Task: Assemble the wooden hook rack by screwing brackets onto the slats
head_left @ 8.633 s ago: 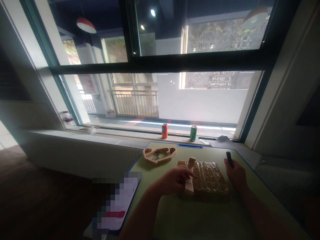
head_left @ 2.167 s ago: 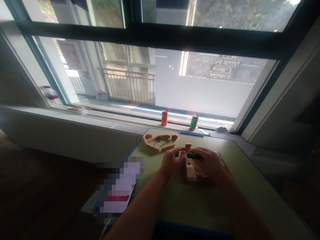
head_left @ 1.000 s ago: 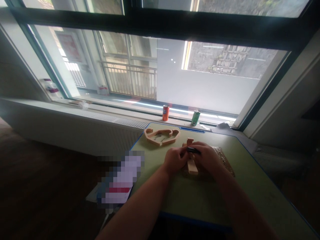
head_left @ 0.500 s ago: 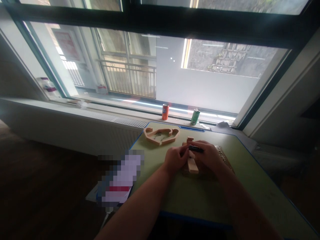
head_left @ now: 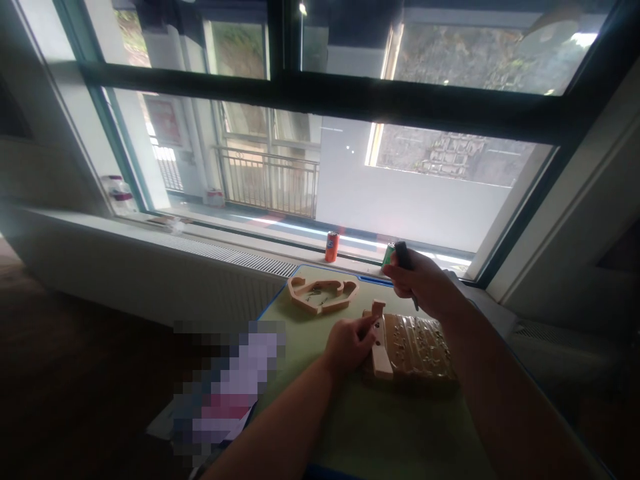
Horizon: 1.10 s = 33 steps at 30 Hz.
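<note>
My left hand (head_left: 349,341) is closed against the left side of a pale wooden strip (head_left: 381,352) that lies along the edge of a plastic-wrapped wooden pack (head_left: 417,350) on the green table mat (head_left: 395,427). My right hand (head_left: 423,283) is raised above the far end of the pack, closed round a dark screwdriver (head_left: 404,259) whose thin shaft points down.
A wooden tray-like frame (head_left: 324,294) with small dark screws in it lies at the mat's far left. An orange can (head_left: 331,247) and a green can (head_left: 388,253) stand on the window sill. Papers (head_left: 225,393) lie off the table's left edge.
My right hand has lifted the screwdriver up and away from the wooden strip, toward the window. My left hand stays at the strip. The camera has tilted up a little.
</note>
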Available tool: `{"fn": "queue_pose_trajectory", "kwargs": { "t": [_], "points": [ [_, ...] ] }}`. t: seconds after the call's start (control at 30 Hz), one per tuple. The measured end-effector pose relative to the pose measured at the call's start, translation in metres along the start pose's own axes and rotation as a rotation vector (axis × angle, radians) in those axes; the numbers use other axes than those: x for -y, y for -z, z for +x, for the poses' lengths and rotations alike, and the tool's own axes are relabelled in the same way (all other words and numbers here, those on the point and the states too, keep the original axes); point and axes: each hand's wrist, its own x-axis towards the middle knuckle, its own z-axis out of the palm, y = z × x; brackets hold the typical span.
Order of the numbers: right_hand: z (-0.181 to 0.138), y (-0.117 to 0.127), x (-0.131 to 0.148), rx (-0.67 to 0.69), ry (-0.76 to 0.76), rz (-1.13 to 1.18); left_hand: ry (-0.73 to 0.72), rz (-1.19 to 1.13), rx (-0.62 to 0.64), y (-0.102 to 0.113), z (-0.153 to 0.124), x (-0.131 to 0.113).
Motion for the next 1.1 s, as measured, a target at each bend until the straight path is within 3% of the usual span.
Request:
{"fn": "queue_pose_trajectory", "kwargs": {
  "t": [0.13,0.27,0.37,0.63,1.1],
  "points": [
    [0.010,-0.003,-0.021,0.074,-0.065,0.132,0.008,0.003,-0.002,-0.003,0.000,0.002],
    [0.010,0.008,-0.034,0.221,0.045,-0.243,0.024,0.001,-0.019,-0.006,0.000,0.003],
    [0.005,0.014,-0.031,0.173,0.158,-0.482,0.036,0.005,-0.002,-0.006,0.000,0.004],
    [-0.008,0.014,-0.015,0.074,0.309,-0.805,0.031,0.041,0.018,-0.004,0.001,0.000],
    [-0.004,0.014,-0.022,0.084,0.305,-0.895,0.042,0.037,-0.005,-0.002,0.001,-0.004]
  ]
}}
